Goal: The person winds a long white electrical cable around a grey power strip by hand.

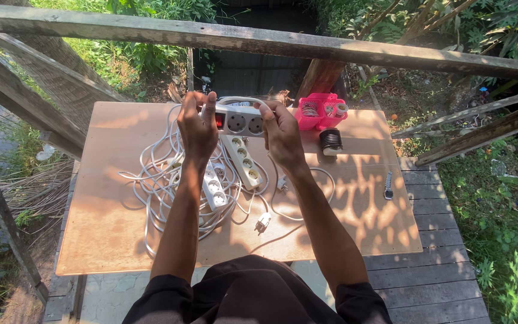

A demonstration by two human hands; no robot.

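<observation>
— White plastic, that's the power strip, lifted above the far part of the wooden board. The left hand grips its left end, the right hand grips its right end.

— How much of it shows?

— Only the middle: a red switch and two round sockets. Both ends are covered by fingers, and I can't tell how long the strip is. Its cable loops behind the top edge and is lost there.

— What's underneath?

— Two more white strips lying on the board amid a tangle of white cable; which cord belongs to which strip is hard to make out. A white plug lies near the front edge.

— And to the right?

— A pink basket at the far edge, contents too small to name, a dark ribbed spool just in front of it, and a small metal piece near the right edge.

— Room to move?

— The board's near-left and near-right parts are bare. A wooden rail crosses above the far edge, and slanted beams close in on both sides. The board's front edge is partly hidden by the person's dark clothing.
</observation>
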